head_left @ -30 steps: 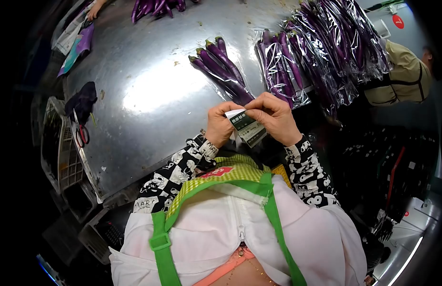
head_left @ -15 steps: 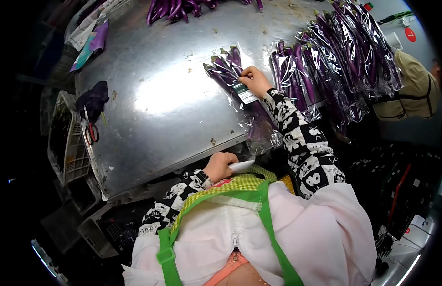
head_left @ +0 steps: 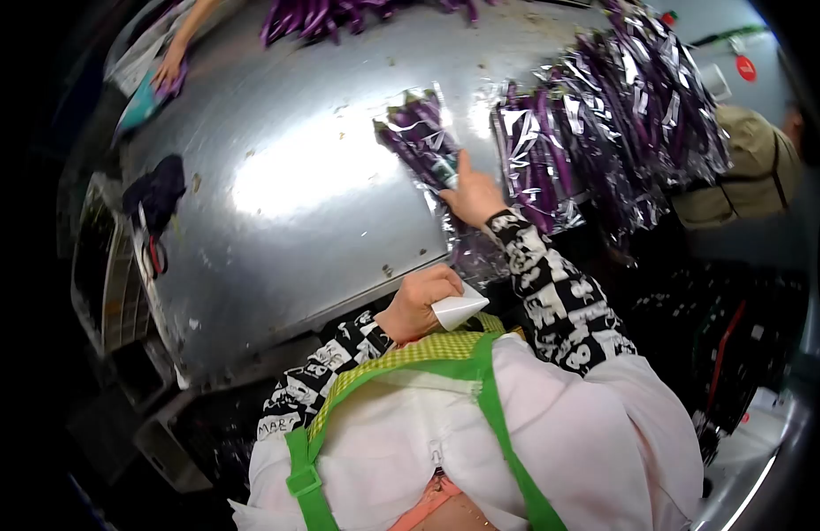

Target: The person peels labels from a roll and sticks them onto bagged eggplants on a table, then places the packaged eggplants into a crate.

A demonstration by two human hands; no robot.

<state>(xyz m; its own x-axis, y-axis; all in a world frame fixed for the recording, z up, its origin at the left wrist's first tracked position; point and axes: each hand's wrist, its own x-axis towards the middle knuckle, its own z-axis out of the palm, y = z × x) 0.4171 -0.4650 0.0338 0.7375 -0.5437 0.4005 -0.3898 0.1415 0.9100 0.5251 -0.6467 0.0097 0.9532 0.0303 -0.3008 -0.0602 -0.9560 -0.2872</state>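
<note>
A clear bag of long purple eggplants (head_left: 417, 131) lies on the metal table, its loose end towards me. My right hand (head_left: 476, 198) rests on the bag with the index finger stretched out and the thumb apart. Just beyond its fingers, a label (head_left: 445, 168) sits on the bag, partly hidden by glare and the hand. At the table's near edge, my left hand (head_left: 421, 301) is closed around a curled white paper sheet (head_left: 460, 308).
Several bagged eggplants (head_left: 605, 142) lie in a row on the right. Loose eggplants (head_left: 326, 16) are at the far edge. On the left are red-handled scissors (head_left: 155, 255) and a dark purple bundle (head_left: 155, 190). Another person's hand (head_left: 169, 73) touches a teal-and-purple packet (head_left: 143, 104).
My right hand has gone from pinching the label's edge to lying over it, slightly nearer me. My left hand has risen with the paper. Another person's hand has appeared at upper left.
</note>
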